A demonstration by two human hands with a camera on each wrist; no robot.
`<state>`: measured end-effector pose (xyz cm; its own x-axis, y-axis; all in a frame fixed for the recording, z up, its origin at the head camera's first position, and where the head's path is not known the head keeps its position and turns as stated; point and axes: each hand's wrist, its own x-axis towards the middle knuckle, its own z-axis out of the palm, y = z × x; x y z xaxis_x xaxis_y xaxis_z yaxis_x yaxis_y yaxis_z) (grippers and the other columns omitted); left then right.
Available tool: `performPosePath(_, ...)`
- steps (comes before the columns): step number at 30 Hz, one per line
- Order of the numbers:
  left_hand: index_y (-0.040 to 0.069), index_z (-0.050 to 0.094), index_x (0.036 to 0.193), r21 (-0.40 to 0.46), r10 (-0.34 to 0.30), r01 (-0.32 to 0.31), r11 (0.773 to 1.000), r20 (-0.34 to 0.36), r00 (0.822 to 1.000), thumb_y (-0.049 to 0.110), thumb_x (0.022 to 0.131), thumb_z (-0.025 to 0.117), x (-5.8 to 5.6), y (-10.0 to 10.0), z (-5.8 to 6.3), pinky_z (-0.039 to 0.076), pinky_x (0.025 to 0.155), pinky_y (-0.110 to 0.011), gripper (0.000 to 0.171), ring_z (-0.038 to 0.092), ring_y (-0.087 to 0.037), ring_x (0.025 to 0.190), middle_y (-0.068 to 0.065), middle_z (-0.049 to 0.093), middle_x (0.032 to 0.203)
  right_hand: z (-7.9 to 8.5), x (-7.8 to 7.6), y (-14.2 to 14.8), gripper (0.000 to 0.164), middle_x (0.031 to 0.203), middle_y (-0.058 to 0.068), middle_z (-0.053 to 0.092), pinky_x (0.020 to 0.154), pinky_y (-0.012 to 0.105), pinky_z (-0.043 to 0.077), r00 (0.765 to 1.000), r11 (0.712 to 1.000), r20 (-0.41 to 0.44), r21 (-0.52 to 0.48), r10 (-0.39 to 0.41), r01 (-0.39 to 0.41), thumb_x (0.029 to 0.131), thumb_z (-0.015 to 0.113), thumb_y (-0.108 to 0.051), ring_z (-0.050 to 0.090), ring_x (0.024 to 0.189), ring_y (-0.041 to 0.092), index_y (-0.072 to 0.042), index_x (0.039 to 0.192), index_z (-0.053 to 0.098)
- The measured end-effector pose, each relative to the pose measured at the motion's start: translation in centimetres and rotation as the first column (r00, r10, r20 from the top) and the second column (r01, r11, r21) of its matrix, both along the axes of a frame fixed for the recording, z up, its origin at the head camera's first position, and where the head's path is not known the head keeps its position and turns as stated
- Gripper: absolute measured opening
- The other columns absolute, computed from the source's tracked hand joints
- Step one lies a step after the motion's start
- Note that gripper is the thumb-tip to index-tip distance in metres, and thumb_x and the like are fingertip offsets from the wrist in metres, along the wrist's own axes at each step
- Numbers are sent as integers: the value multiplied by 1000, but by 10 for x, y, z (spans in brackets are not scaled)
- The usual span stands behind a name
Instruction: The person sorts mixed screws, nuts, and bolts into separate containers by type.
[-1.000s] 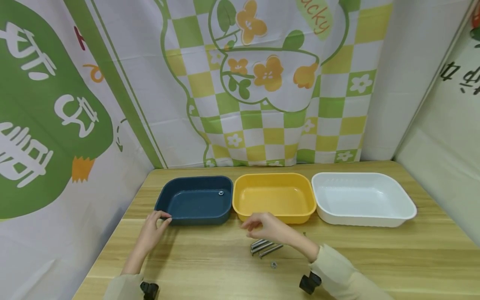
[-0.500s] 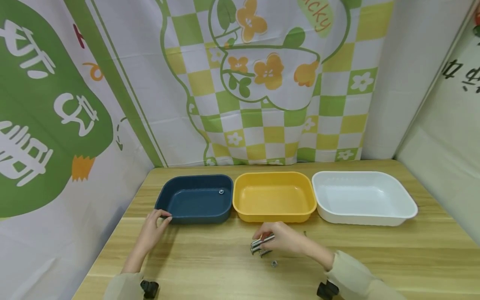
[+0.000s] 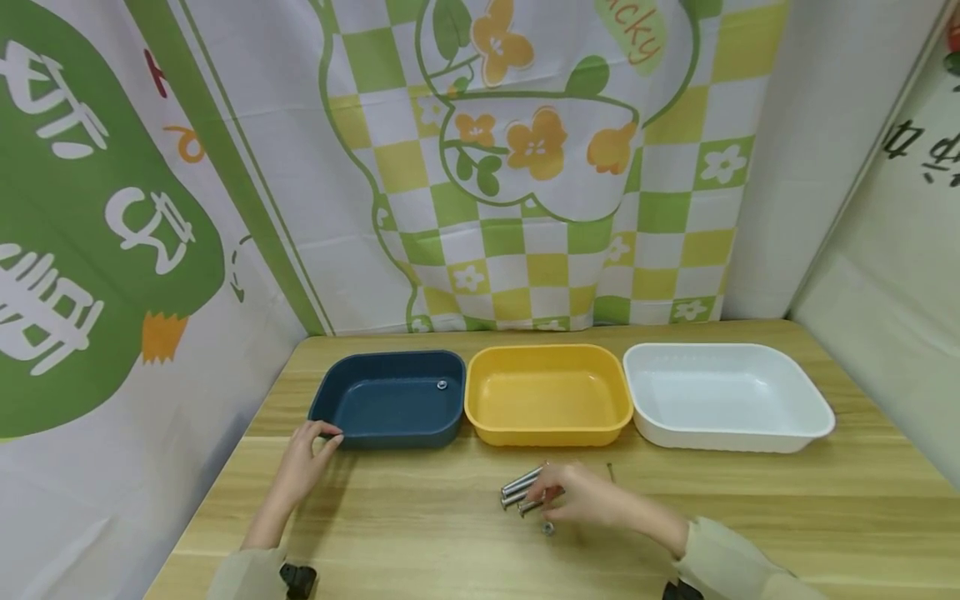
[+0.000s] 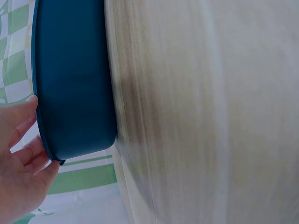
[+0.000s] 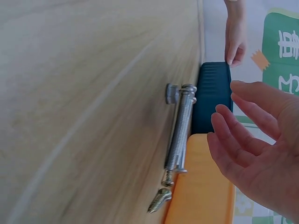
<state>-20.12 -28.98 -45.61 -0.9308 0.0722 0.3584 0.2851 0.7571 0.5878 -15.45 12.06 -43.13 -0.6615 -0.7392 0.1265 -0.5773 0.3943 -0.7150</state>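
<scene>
At the near left corner of the dark blue tray (image 3: 397, 441), my left hand (image 3: 302, 461) pinches the rim; the left wrist view shows thumb and fingers on the rim (image 4: 41, 128). A small nut (image 3: 442, 385) lies inside that tray. My right hand (image 3: 581, 493) hovers over several long metal bolts (image 3: 517, 492) on the table, partly covering them. Its fingers are loosely bent with nothing between them, as the right wrist view of the hand (image 5: 261, 140) shows. Just below its fingertips in the head view sits a loose nut (image 3: 548, 528).
A yellow tray (image 3: 551, 437) stands beside the blue one, and a white tray (image 3: 720, 440) is to its right. One small screw (image 3: 611, 472) lies on the wooden table (image 3: 420, 533) behind my right wrist. Printed cloth (image 3: 525, 250) hangs behind the trays.
My right hand came down from in front of the yellow tray to the bolts, then shifted right and nearer to me, toward the loose nut. The left hand stayed at the blue tray.
</scene>
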Motion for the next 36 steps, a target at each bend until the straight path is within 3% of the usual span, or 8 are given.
performPosePath(11,1,60,94,-9,5,-4,1000,19,1000,9,84,59,1,0,1,37,83,-49,12,46,-34,98,-15,53,96,-12,4,10,22,87,1,58,68,19,47,996,998,91,58,-2,-4,72,67,-1,55,77,6,0,93,64)
performPosePath(36,1,60,94,-2,8,-8,1000,37,999,8,84,59,2,1,3,36,84,-50,13,45,-34,100,-15,53,98,-30,3,7,22,82,-6,54,63,18,45,999,998,28,69,-14,12,66,68,0,49,72,2,-5,88,66)
